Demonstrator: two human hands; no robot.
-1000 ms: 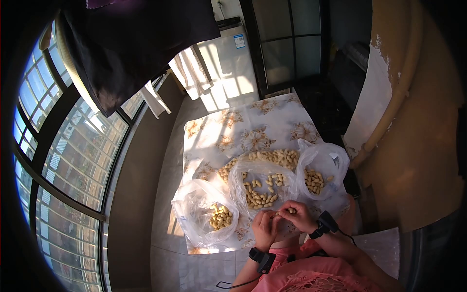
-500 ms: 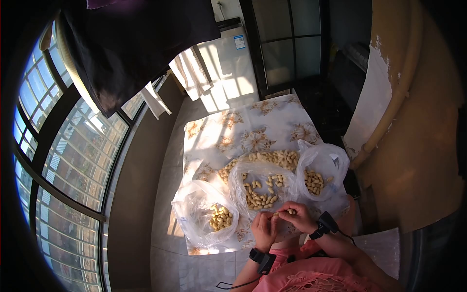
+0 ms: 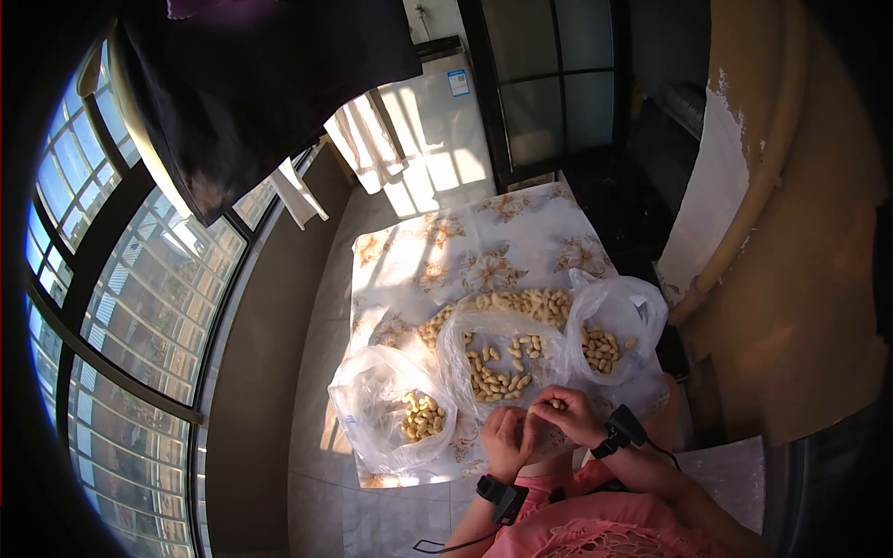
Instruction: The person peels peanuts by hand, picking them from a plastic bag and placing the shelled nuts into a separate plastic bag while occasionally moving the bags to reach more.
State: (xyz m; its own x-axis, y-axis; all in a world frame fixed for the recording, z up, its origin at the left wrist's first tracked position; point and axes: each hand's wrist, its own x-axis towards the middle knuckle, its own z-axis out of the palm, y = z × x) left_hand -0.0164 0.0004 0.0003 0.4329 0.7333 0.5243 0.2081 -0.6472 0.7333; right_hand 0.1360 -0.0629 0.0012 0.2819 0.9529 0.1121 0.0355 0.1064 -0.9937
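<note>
At the table's front edge my left hand (image 3: 507,442) is closed, its fingertips close to my right hand; what it holds, if anything, is hidden. My right hand (image 3: 569,414) is closed on a peanut (image 3: 557,405) that shows between its fingers. Just beyond them lies an open clear plastic bag (image 3: 452,349) with peanuts (image 3: 493,379) in it. To the left, another clear bag (image 3: 358,395) holds a small heap of peanuts (image 3: 423,417). A third bag (image 3: 651,302) with peanuts (image 3: 600,349) stands on the right.
Behind the middle bag more peanuts (image 3: 530,302) are piled on the flowered tablecloth (image 3: 488,265). A barred window (image 3: 158,298) is at the left, a white appliance (image 3: 442,126) behind the table, and a pipe (image 3: 753,214) at the right. Dark cloth (image 3: 260,84) hangs above.
My hands have shifted slightly, and the peanut piece visible between them earlier is now hidden by my fingers. The bags look unchanged.
</note>
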